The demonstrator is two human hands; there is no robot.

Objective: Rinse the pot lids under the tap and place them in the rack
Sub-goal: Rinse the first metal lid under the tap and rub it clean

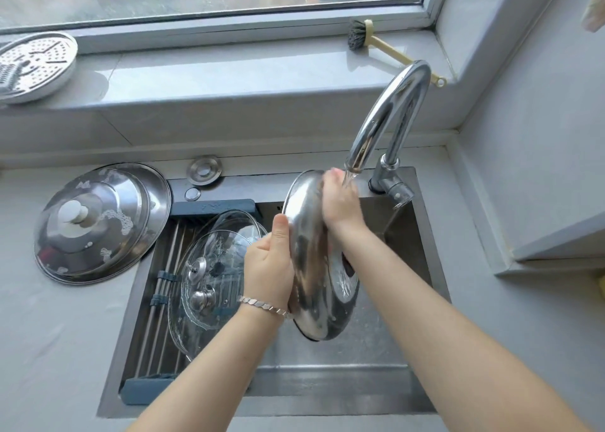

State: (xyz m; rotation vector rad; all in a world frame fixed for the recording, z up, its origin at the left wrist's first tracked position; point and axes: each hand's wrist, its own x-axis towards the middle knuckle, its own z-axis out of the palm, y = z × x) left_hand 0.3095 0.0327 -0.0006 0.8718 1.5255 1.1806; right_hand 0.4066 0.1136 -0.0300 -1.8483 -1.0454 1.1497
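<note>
Left hand (268, 268) grips the steel lid (309, 274) by its rim; right hand (340, 204) touches it under the tap (391, 114), finger posture unclear.

My right hand (340, 205) is blurring against the steel lid (307, 284), its fingers smearing together. The lid is covering the fingers of my left hand (268, 268), and the left edge is cutting off the far perforated tray (39, 61).

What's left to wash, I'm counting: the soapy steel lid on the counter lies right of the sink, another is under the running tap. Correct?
No: in the head view the soapy steel lid lies left of the sink; the rest holds.
</note>
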